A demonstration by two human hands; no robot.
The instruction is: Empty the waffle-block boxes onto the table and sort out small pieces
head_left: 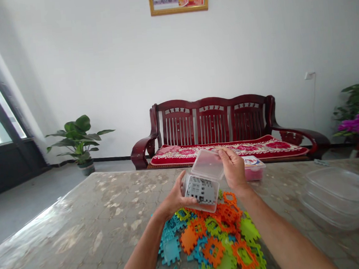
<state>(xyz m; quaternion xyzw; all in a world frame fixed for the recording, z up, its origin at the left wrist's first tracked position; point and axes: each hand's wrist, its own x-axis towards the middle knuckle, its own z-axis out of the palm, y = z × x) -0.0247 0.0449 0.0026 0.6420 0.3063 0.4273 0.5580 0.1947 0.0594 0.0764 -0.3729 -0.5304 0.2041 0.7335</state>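
Note:
My left hand (178,194) is wrapped round a small clear plastic box (215,208), which tilts toward me above the table. Grey interlocking puzzle tiles (199,189) lie inside it. With thumb and fingers, my right hand (232,165) pinches the edge of the translucent lid (207,164), raised at the far side of the box. Whether the lid still touches the box is unclear. Below both hands spreads a heap of notched plastic tiles in orange (213,251), blue (170,251) and green (227,266).
The tiles lie on a table with a patterned cover (112,222). A lidded box with pink contents (254,169) stands beyond my right hand. Clear plastic containers (341,198) sit at the right. Behind the table is a red wooden bench (213,125).

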